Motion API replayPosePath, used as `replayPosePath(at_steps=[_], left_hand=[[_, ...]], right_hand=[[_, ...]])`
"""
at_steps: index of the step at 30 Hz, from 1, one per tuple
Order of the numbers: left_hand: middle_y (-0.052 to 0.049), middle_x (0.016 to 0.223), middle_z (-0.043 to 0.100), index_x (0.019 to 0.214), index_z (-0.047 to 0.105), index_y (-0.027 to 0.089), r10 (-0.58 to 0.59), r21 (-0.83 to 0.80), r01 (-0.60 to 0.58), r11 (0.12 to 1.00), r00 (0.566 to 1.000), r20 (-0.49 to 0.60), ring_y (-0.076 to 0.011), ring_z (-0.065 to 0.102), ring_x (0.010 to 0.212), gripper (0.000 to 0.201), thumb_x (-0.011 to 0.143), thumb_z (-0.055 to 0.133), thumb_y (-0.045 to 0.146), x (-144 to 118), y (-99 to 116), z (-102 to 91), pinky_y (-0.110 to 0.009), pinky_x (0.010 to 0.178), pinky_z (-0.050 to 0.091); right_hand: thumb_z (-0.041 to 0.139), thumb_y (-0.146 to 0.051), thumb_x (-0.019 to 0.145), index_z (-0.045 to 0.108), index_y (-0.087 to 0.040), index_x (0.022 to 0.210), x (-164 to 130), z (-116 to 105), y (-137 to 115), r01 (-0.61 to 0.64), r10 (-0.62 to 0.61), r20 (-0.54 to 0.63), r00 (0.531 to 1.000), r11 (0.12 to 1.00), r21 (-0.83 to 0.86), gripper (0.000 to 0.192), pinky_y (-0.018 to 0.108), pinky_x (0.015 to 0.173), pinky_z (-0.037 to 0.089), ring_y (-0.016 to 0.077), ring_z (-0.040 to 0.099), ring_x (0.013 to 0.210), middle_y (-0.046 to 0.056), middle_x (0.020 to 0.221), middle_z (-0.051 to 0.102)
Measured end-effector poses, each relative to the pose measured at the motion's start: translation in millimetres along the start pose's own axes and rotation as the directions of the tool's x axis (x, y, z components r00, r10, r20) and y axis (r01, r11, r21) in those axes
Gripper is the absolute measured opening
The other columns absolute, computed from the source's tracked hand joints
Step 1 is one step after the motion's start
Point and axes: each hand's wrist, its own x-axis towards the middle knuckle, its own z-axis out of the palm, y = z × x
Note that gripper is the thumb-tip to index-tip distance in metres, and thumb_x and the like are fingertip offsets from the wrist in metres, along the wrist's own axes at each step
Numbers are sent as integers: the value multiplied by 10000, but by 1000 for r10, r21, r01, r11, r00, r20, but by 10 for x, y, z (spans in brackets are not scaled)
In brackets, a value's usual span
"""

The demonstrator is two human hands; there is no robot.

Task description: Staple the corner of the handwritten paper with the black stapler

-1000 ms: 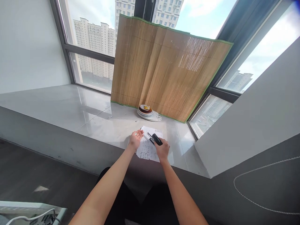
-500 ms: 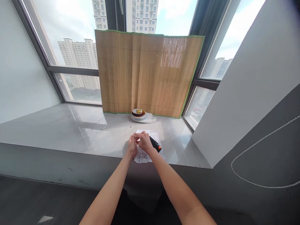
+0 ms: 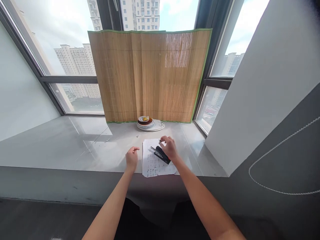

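From the head view, a black stapler (image 3: 160,154) lies on a printed sheet (image 3: 155,163) near the front edge of the grey tabletop (image 3: 75,146), almost straight ahead of the person. Its long axis runs on a slant, from the far-left end, where a silvery metal part shows, down to the near-right end, which is tucked under the right hand (image 3: 168,146). That hand rests on the stapler from above and from the right, fingers curled loosely over its back part; whether they actually clamp it or only lie on it cannot be told at this size. The left hand (image 3: 131,157) is off the sheet, just beside its left edge, with the fingers drawn loosely together and the thumb and forefinger nearly meeting; something tiny may be pinched there, but it is too small to make out. So the stapler lies to the right of the left hand and right under the right hand, which is plainly the nearer one. Farther back, a stack of plates (image 3: 150,124) stands at the foot of a bamboo mat (image 3: 150,73) propped against the window (image 3: 50,43), well apart from both hands.
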Motion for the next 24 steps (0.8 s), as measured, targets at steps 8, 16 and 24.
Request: replayPosePath(at_steps=[8, 16, 24], left_hand=[[-266, 1731, 429, 1601, 592, 156, 59, 844, -151, 514, 988, 140, -437, 332, 1642, 558, 1092, 441, 329, 48, -281, -200, -776, 1293, 209], [-238, 1706, 475, 1567, 622, 202, 63, 859, -140, 493, 990, 125, -412, 374, 1612, 524, 1095, 455, 358, 64, -281, -205, -721, 1297, 249], [-247, 1668, 509, 1534, 638, 195, 86, 842, -139, 521, 990, 110, -415, 421, 1570, 502, 1082, 477, 340, 58, -269, -217, -701, 1294, 252]], right_hand=[[665, -235, 914, 739, -243, 898, -130, -670, 1182, -310, 313, -21, 950, 927, -210, 77, 404, 896, 460, 287, 682, 925, 68, 926, 832], [518, -238, 1018, 798, -211, 1001, 584, -397, 1220, -148, 129, -84, 988, 943, -299, 281, 485, 1007, 404, 349, 602, 1126, 157, 1102, 823], [541, -230, 988, 772, -228, 1139, 471, -79, 1504, -202, 236, 85, 968, 935, -293, 276, 501, 1001, 420, 368, 579, 1229, 178, 1282, 762]])
